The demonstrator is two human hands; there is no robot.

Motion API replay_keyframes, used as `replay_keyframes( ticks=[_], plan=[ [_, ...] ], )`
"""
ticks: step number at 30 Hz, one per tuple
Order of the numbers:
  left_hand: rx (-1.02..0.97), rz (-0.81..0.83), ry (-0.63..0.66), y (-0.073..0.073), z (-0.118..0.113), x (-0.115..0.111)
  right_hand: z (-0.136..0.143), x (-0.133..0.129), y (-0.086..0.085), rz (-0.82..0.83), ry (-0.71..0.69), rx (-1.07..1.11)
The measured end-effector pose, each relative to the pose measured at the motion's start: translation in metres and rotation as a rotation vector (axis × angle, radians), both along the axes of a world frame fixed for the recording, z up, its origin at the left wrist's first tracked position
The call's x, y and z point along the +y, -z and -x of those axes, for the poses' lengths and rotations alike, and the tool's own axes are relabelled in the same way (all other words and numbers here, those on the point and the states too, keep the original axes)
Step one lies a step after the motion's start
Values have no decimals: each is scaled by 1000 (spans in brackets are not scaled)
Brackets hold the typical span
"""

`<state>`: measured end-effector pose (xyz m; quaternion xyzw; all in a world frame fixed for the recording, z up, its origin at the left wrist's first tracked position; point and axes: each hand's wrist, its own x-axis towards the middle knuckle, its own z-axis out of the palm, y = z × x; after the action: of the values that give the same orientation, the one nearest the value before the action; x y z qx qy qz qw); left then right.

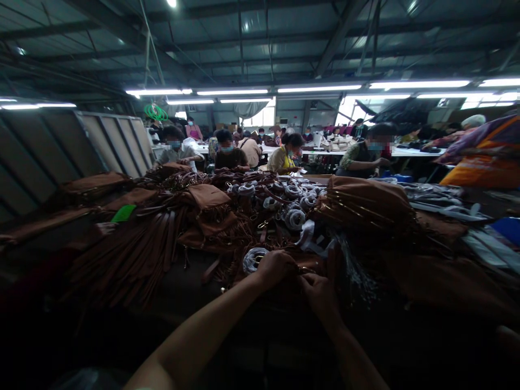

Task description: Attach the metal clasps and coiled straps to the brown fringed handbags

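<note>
Both of my hands are together at the near middle of the table, over dark brown leather. My left hand (277, 267) is closed, fingers bent down onto a brown leather bag (317, 264) with a gold metal part at its edge. From the right, my right hand (319, 292) pinches the same bag near that metal part. Shadow and my fingers hide the exact grip. Just left of my left hand lies a coil wrapped in white plastic (254, 260). A bundle of thin, pale strings (355, 271) spreads to the right of my hands.
Brown fringed bags (365, 200) and wrapped strap coils (293, 216) are heaped ahead. At left, another person's hand (106, 228) is beside a green comb (124, 213) and long brown strips (138, 254). Several masked people work across the table. A person in orange (479, 168) stands right.
</note>
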<state>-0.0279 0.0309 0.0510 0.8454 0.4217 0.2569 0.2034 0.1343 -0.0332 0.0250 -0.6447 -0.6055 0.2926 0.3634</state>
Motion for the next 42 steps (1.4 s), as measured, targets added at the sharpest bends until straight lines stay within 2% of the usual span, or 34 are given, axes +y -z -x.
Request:
replay_keyframes(
  ticks=[8, 14, 18, 21, 23, 26, 31, 34, 39, 42],
  plan=[
    [-27, -38, 31, 0, 2, -3, 0, 5, 2, 7, 12, -20],
    [27, -90, 133, -2, 6, -6, 1, 1, 3, -49, 45, 1],
    [48, 69, 39, -10, -4, -2, 1, 0, 1, -44, 23, -57],
    [73, 220, 1, -9, -15, 5, -2, 0, -1, -12, -10, -48],
    [9, 316, 6, -4, -20, 10, -6, 0, -4, 14, -90, 4],
    [-207, 408, -2, 6, -23, 15, -16, -2, -10, -28, -183, 89],
    [-549, 513, 50, 15, -29, 13, -31, 3, -11, -133, -61, 95],
    [-668, 591, 101, 15, -32, 8, -30, 10, -8, -96, -9, 285],
    [-778, 599, 143, 19, -33, 5, -24, 18, -2, 15, 228, 757],
    [-793, 590, 145, 23, -33, 6, -23, 21, -2, 2, 274, 888]
  ],
)
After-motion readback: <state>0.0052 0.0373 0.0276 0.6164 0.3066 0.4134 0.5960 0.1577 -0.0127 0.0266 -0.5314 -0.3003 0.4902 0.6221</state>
